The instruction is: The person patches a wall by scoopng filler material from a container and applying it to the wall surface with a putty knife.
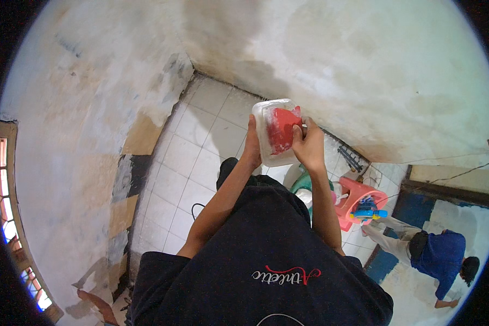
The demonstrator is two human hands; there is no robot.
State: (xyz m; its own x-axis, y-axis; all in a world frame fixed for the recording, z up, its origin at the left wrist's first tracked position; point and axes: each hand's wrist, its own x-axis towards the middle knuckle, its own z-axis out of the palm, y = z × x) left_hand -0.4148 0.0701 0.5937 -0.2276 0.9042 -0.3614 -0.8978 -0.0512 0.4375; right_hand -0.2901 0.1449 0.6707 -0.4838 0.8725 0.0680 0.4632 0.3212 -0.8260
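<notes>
Ahead of my chest, a shallow white plastic tub (pixel 277 161) is tilted so that its inside shows, with pale smears in it. My left hand (pixel 252 145) grips the tub by its left side, thumb along the wall. In my right hand (pixel 309 142), thumb and fingers are closed on the right edge of a red flat spreader (pixel 282 129). White paste marks streak the spreader, which lies over the tub's opening. The fingertips behind the spreader and under the tub are hidden.
A pink plastic stool (pixel 358 191) bears a blue and yellow item (pixel 367 213). Nearby stands a green container (pixel 304 183), partly behind my right arm. A person in blue (pixel 440 255) bends at the right wall; another person's arm (pixel 96 305) shows lower left. Patchy walls meet ahead over white tiles (pixel 182 155).
</notes>
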